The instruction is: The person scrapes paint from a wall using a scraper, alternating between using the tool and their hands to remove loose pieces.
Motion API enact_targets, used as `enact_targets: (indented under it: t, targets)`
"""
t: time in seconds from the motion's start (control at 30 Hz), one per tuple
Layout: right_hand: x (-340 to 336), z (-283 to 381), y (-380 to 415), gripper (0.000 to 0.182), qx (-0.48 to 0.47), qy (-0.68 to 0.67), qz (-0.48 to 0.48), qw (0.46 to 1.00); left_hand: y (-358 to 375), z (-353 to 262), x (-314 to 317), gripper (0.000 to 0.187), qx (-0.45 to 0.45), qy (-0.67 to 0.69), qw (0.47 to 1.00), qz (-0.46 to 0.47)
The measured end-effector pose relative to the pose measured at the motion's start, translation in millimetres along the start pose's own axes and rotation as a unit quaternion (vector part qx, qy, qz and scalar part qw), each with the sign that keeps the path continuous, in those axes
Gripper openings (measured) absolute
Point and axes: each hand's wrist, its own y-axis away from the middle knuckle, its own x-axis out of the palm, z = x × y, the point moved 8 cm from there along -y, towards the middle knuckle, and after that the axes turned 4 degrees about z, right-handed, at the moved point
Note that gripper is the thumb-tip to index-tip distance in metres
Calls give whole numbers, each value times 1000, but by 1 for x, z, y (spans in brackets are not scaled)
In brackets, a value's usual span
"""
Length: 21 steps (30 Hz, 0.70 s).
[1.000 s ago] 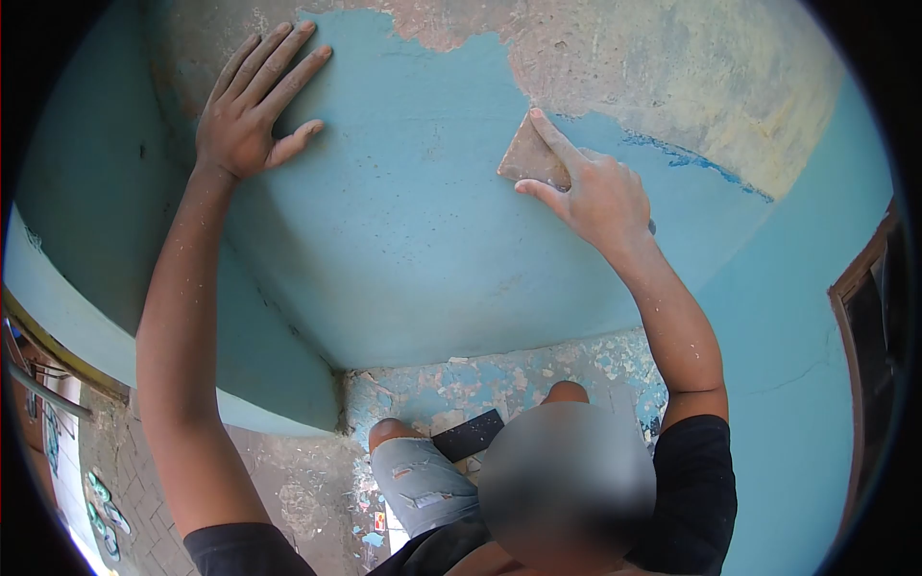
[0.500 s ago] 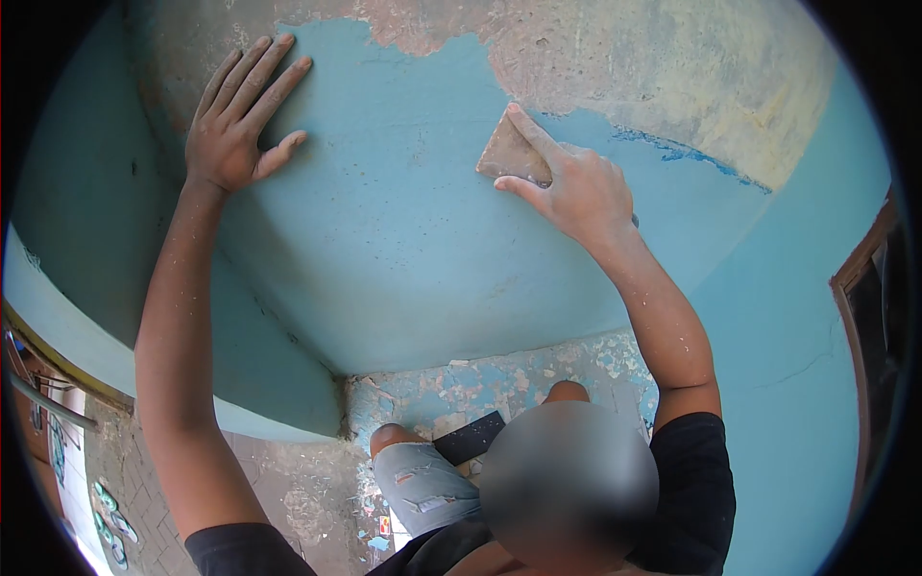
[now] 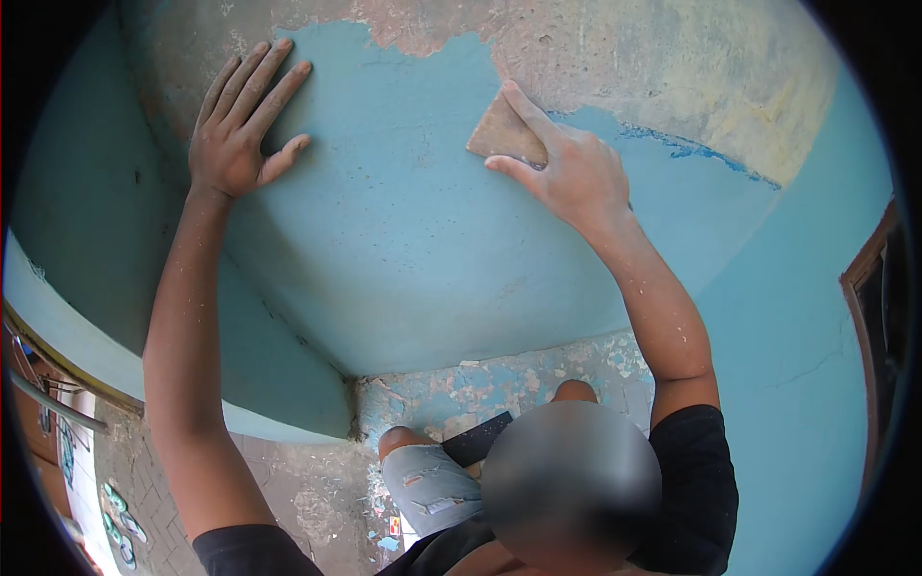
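Observation:
My right hand (image 3: 579,173) grips a flat, brownish, straight-edged piece (image 3: 507,132), thumb along its lower side and index finger along its upper right side. The piece lies against the light-blue painted wall (image 3: 384,230), a little below the ragged edge of the bare patch (image 3: 663,58). Most of its right end is hidden under the hand. To the left, my left hand (image 3: 238,134) rests flat on the wall with fingers stretched and thumb out. Its fingertips reach the border between paint and bare plaster. Pale dust coats the fingers.
Paint flakes litter the floor (image 3: 499,384) at the wall's foot. A dark, flat object (image 3: 475,440) lies near my knees. Left stands a blue side wall (image 3: 67,192), with sandals (image 3: 120,523) on the paving beyond. A brown frame (image 3: 869,250) is at the right.
My right hand has slid a short way left and up along the wall with the brownish piece. My left hand stays in place; the view has shifted slightly.

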Motion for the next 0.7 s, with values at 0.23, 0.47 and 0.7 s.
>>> enact_targets:
  t: [0.23, 0.47, 0.7]
  targets:
    - [8, -18, 15, 89, 7, 0, 6, 1000, 1, 3, -2, 65, -17, 13, 1000, -8]
    - [0, -3, 12, 88, -11, -1, 16, 1000, -1, 0, -1, 64, -3, 3, 1000, -1]
    - [11, -6, 20, 91, 10, -5, 41, 999, -1, 0, -2, 64, -9, 9, 1000, -6]
